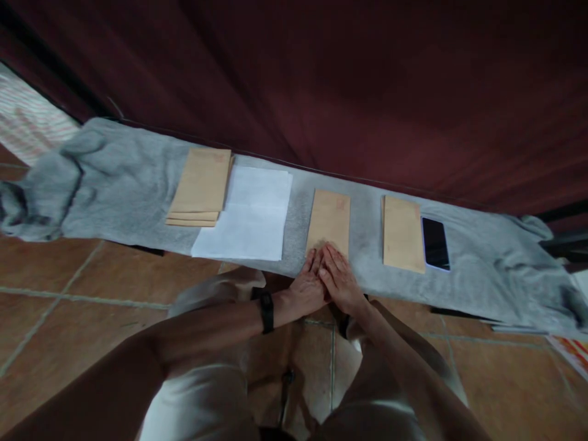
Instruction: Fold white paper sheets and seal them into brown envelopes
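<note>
A brown paper envelope [329, 217] lies flat at the middle of the grey cloth, with a faint reddish mark near its far corner. My left hand [311, 286] rests on its near end, fingers stretched out. Close against it, partly over its fingers, my right hand [340, 282] also lies flat with fingers extended. Neither hand grips anything; the near edge of the envelope is hidden under them. To the left are white paper sheets [255, 214], partly covered by a stack of several brown envelopes [201, 182]. On the right lie more brown envelopes [403, 234], stacked.
A phone [435, 243] with a dark screen lies beside the right-hand envelopes. The grey cloth [124, 184] covers a long narrow surface. Behind it hangs a dark red curtain [349, 92]. Brown floor tiles [114, 294] show below, around my knees.
</note>
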A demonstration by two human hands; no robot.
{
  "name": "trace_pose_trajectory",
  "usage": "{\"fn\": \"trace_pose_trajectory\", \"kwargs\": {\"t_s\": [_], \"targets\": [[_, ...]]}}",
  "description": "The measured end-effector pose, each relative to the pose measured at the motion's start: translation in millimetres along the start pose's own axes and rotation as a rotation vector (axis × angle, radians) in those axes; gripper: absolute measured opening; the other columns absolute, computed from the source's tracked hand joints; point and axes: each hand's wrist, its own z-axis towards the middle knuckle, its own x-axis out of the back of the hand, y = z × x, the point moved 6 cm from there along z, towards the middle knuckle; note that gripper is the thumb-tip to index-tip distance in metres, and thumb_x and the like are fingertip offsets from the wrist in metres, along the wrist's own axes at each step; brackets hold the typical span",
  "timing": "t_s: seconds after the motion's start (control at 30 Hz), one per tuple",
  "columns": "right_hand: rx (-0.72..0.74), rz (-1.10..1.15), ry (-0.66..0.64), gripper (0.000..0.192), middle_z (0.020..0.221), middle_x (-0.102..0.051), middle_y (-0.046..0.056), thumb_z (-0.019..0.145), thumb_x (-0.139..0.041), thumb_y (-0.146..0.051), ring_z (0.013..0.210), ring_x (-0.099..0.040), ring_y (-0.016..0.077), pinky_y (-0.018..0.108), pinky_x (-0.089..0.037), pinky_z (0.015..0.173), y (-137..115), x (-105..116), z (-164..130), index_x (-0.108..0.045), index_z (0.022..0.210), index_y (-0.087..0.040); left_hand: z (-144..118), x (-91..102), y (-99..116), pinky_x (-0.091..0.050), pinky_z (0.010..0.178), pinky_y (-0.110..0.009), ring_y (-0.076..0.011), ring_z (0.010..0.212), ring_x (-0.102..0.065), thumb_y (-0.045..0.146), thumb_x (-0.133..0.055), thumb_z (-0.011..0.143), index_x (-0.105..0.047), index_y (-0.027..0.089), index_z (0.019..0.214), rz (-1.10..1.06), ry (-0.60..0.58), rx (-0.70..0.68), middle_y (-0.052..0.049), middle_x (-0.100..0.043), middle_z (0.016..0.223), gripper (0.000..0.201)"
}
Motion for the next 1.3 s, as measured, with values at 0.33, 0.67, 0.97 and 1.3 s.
{"fn": "trace_pose_trajectory", "kwargs": {"t_s": [0.33,0.67,0.97,1.3], "targets": [[0.074,-0.275,-0.020,0.062,0.167,-0.022,0.013,0.107,-0.026,-0.040,0.155,-0.019,0.0225,0.049,-0.023,0.126,4.3,2.5,-13.4,-0.012,0.162,-0.015,-6.5,13.2,-0.6,-0.020,0.120,-0.065,-0.0436,0.149,-0.027,0.054,-0.049,0.094,-0.025,-0.007,0.154,0.108,-0.044,0.077,-0.034,-0.024,0.159,0.088],[0.101,-0.411,0.030,0.068,0.166,-0.024,0.017,0.106,-0.036,-0.044,0.153,-0.024,0.0272,0.051,-0.030,0.123,21.4,18.2,-28.6,-0.015,0.162,-0.012,-8.3,12.0,-7.9,-0.022,0.121,-0.060,-0.0466,0.149,-0.026,0.064,-0.058,0.088,-0.031,-0.011,0.149,0.197,-0.069,0.145,-0.039,-0.026,0.156,0.101],[0.060,-0.469,0.075,0.070,0.162,-0.031,0.022,0.105,-0.036,-0.049,0.151,-0.029,0.0310,0.053,-0.031,0.122,31.0,27.3,-37.1,-0.022,0.160,-0.007,-10.5,15.7,-12.5,-0.022,0.121,-0.060,-0.0482,0.149,-0.023,0.061,-0.063,0.086,-0.027,-0.014,0.150,0.211,-0.142,0.226,-0.041,-0.024,0.155,0.105],[0.141,-0.379,-0.039,0.069,0.164,-0.029,0.016,0.105,-0.036,-0.045,0.154,-0.021,0.0249,0.048,-0.027,0.125,-10.8,10.8,-18.2,-0.018,0.161,-0.009,-11.3,13.8,-15.6,-0.026,0.120,-0.061,-0.0425,0.148,-0.030,0.032,-0.050,0.093,-0.034,-0.008,0.150,0.199,-0.084,0.214,-0.037,-0.034,0.153,0.072]]}}
